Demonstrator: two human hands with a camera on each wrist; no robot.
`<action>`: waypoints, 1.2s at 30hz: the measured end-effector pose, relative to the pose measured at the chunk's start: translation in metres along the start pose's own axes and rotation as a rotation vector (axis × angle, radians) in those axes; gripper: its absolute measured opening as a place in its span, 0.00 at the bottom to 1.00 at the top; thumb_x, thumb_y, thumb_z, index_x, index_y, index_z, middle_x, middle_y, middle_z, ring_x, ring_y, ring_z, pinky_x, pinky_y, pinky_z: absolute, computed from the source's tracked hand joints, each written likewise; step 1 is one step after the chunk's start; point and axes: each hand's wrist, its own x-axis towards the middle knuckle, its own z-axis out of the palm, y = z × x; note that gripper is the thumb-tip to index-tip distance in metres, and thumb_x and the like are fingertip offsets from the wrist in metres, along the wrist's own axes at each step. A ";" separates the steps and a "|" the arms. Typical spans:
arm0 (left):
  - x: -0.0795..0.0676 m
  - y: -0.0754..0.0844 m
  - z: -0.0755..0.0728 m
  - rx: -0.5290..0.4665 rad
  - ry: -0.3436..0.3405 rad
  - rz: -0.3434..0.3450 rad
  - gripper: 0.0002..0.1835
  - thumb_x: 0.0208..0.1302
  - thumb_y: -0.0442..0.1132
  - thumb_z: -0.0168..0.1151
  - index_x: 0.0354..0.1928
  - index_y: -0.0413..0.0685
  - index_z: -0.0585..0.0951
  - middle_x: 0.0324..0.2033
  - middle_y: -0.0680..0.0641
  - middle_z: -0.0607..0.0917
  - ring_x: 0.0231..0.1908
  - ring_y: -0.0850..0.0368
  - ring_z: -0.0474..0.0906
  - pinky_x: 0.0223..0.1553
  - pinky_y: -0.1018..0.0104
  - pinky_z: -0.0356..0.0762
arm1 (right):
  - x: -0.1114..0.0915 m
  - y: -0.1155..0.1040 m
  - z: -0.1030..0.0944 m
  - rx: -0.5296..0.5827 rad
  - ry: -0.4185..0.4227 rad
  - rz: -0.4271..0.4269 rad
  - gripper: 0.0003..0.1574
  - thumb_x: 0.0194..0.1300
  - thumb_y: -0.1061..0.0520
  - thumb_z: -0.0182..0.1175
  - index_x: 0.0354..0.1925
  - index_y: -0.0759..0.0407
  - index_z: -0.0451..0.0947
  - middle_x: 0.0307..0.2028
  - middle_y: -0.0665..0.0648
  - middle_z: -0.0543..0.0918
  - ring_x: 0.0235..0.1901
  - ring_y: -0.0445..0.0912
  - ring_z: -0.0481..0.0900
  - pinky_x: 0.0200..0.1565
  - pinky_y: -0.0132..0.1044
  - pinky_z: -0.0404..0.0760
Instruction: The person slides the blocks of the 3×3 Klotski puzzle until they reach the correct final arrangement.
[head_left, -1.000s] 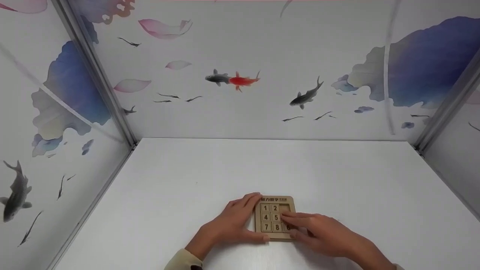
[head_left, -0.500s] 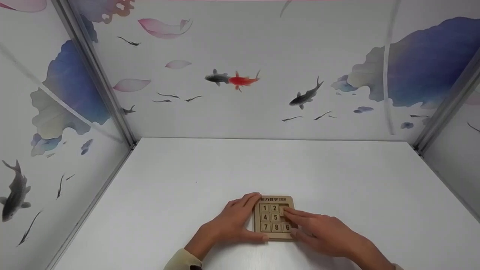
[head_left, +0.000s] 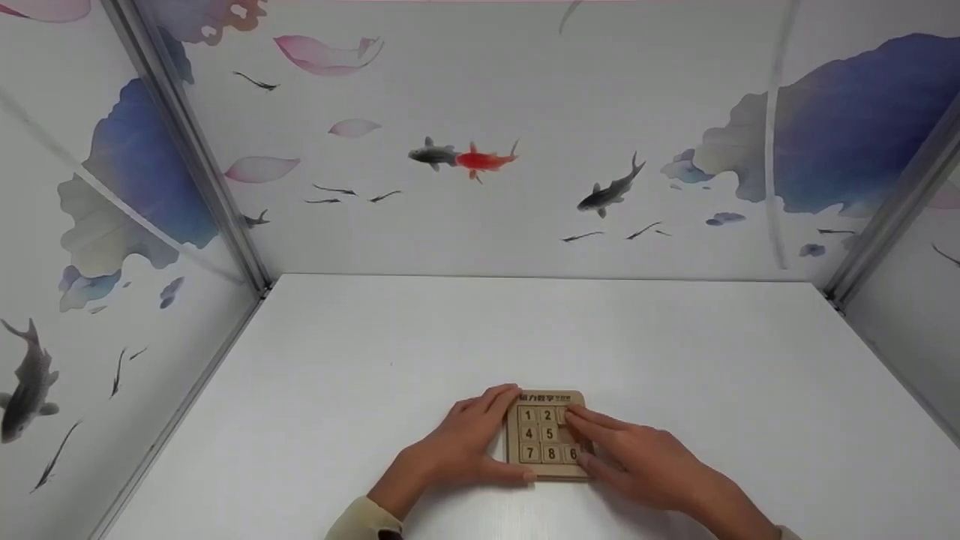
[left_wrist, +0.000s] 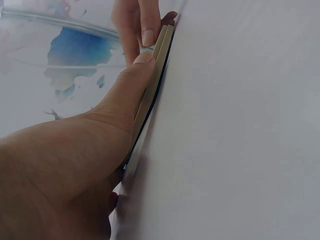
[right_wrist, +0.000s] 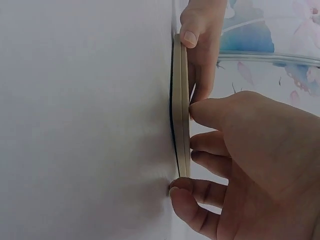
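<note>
A square wooden number slide puzzle [head_left: 546,472] lies flat on the white table. My left hand [head_left: 469,442] holds it along the left side, thumb at the near edge and fingertips at the far left corner. Fingertips of my right hand [head_left: 645,461] press a tile [head_left: 562,415] in the top right slot, covering its number. Just below that tile is a gap, partly behind the fingers. Tiles 1, 2, 4, 5, 7, 8 and 6 [head_left: 573,454] show. In the right wrist view, the outer fingers bend near the puzzle's edge [right_wrist: 181,100].
The white tabletop [head_left: 375,330] is enclosed by side and back panels [head_left: 510,225] printed with fish, petals and blue leaves. Metal posts [head_left: 217,180] stand at the back corners.
My right fingertips have slid a tile away from me, from the middle right slot up to the top right one, so the gap has moved down. My left hand has stayed in place.
</note>
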 end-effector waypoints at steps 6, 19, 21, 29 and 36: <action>0.002 0.001 0.001 -0.004 -0.005 0.000 0.69 0.56 0.83 0.66 0.89 0.57 0.49 0.87 0.54 0.54 0.85 0.54 0.57 0.86 0.46 0.55 | -0.006 -0.004 0.000 -0.024 0.040 -0.059 0.33 0.81 0.35 0.59 0.78 0.38 0.74 0.77 0.45 0.76 0.68 0.52 0.84 0.60 0.56 0.89; 0.002 -0.004 0.000 -0.021 -0.007 0.007 0.68 0.57 0.81 0.68 0.89 0.56 0.50 0.87 0.55 0.55 0.84 0.56 0.57 0.85 0.46 0.55 | -0.022 -0.002 0.004 0.051 0.038 -0.148 0.22 0.78 0.52 0.65 0.66 0.39 0.86 0.65 0.41 0.86 0.61 0.44 0.88 0.53 0.48 0.92; 0.001 -0.005 0.000 -0.024 -0.009 0.004 0.68 0.56 0.81 0.69 0.89 0.57 0.50 0.87 0.55 0.55 0.84 0.55 0.57 0.85 0.46 0.55 | -0.020 -0.003 0.004 0.041 0.037 -0.143 0.23 0.77 0.53 0.64 0.66 0.40 0.86 0.66 0.41 0.86 0.60 0.43 0.88 0.51 0.46 0.92; 0.001 -0.006 -0.001 -0.034 -0.012 -0.011 0.68 0.56 0.82 0.69 0.89 0.58 0.49 0.87 0.55 0.55 0.85 0.55 0.56 0.86 0.46 0.54 | -0.011 -0.003 0.003 0.034 0.036 -0.124 0.25 0.79 0.51 0.62 0.70 0.41 0.82 0.70 0.44 0.83 0.35 0.32 0.75 0.36 0.31 0.77; 0.001 -0.006 0.000 -0.033 -0.013 -0.008 0.68 0.56 0.82 0.68 0.89 0.59 0.49 0.87 0.57 0.54 0.85 0.56 0.56 0.86 0.45 0.54 | -0.008 0.000 0.006 -0.011 0.067 -0.124 0.27 0.82 0.42 0.61 0.74 0.42 0.79 0.71 0.45 0.82 0.54 0.38 0.86 0.48 0.46 0.90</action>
